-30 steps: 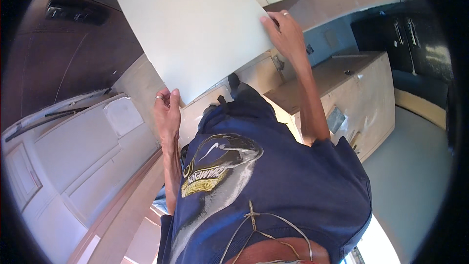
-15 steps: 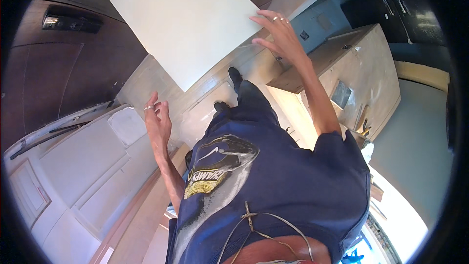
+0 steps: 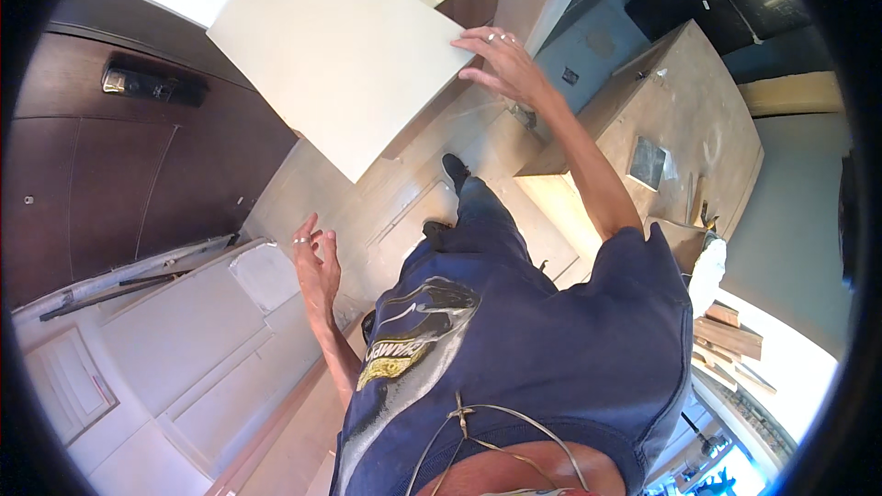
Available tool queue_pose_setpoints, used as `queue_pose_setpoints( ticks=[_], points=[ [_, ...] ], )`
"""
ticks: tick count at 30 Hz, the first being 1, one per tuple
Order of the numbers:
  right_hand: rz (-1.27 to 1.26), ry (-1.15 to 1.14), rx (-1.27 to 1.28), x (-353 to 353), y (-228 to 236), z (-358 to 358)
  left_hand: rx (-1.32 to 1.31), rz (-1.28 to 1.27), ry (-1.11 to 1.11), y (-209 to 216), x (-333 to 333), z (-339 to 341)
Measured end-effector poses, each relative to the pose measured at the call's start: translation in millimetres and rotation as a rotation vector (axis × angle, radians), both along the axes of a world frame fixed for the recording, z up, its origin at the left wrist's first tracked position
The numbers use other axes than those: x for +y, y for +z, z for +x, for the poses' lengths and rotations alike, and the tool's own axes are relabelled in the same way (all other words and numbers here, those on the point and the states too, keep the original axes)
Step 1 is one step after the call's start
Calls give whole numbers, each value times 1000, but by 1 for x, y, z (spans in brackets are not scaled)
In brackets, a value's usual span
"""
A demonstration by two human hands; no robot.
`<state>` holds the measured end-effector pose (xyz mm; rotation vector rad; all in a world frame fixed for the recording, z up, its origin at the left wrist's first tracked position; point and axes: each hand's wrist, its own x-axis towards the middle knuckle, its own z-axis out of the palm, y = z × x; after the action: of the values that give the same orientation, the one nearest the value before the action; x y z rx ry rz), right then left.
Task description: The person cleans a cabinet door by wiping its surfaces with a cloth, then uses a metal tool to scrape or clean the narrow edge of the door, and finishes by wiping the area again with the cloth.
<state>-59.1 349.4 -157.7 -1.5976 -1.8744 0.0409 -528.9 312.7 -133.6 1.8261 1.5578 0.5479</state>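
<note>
While the white panel [image 3: 340,60] sits ahead, nothing is gripped

As I see it, the right hand [image 3: 505,69] is at the panel's right edge, fingers spread and loose, tips over the rim; whether they press, I can't tell. Just short of the panel's nearest corner, the left hand [image 3: 318,266] hangs apart from it, fingers half curled around nothing. To handle it well, I'd set palms on opposite edges and guide evenly, sparing the corners. Watch its left edge, beside the dark brown door [image 3: 129,156]; to its right juts the wooden cabinet [image 3: 707,110]. Floor [image 3: 317,174] stretches from its near corner toward the front shoe [image 3: 454,166], leaving stepping room.
</note>
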Motion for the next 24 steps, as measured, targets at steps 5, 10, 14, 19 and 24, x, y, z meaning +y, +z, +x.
queue_pose_setpoints(
  ticks=[5, 10, 14, 19, 24],
  points=[
    [83, -153, 342, 16, 9, 29, 9, 43, -38, 10, 10, 18],
    [25, -371, 382, 91, -18, 67, -1, 85, -76, 18, 32, 51],
    [-13, -535, 224, 143, -31, 63, 25, 229, -112, 45, 52, 84],
    [-90, -575, 334, 166, -45, 65, 10, 339, -88, 61, 70, 102],
    [106, -496, 838, 182, -75, 88, -5, 348, -123, 69, 76, 121]
  ],
)
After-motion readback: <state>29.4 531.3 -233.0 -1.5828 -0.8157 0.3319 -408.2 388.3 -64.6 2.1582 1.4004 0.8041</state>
